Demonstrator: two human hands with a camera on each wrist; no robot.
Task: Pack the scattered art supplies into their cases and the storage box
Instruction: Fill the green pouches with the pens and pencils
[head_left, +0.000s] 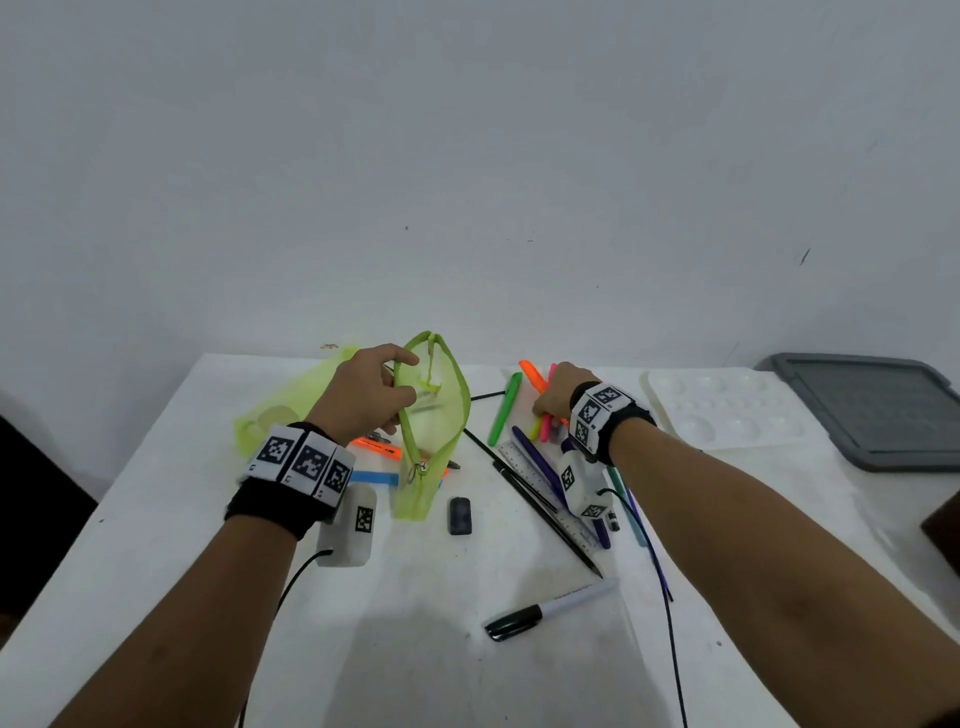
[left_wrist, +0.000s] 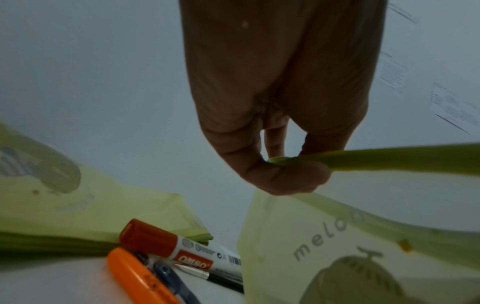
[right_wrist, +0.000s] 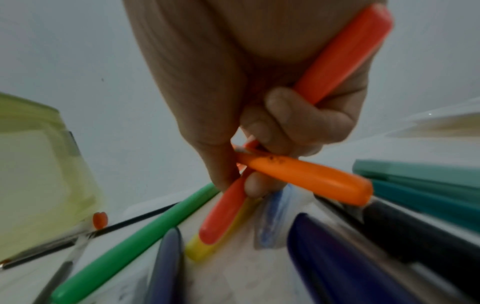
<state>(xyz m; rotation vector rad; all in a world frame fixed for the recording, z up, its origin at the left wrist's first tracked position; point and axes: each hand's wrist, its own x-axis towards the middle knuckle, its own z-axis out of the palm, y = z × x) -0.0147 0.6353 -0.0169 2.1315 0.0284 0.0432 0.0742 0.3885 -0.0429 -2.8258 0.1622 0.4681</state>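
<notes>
- My right grip (right_wrist: 259, 148) is curled round a bunch of highlighters (right_wrist: 306, 181), orange and red ones crossed between my fingers; my left grip (head_left: 371, 392) pinches the rim of the green mesh case (head_left: 434, 415), holding it upright with its mouth open.
- Nearest me, the black marker (head_left: 545, 610) and dark eraser (head_left: 460, 515) lie loose on the counter (head_left: 415, 623); I should lift over them, not drag.
- I judge the bunch needs squaring up first: crossed barrels would snag the zip edge.
- Between my grips the room is open for a short swing leftward.
- Farther off, the green highlighter (head_left: 505, 408) waits; the palette (head_left: 727, 405) and grey lid (head_left: 878, 405) sit right, near the counter's edge.
</notes>
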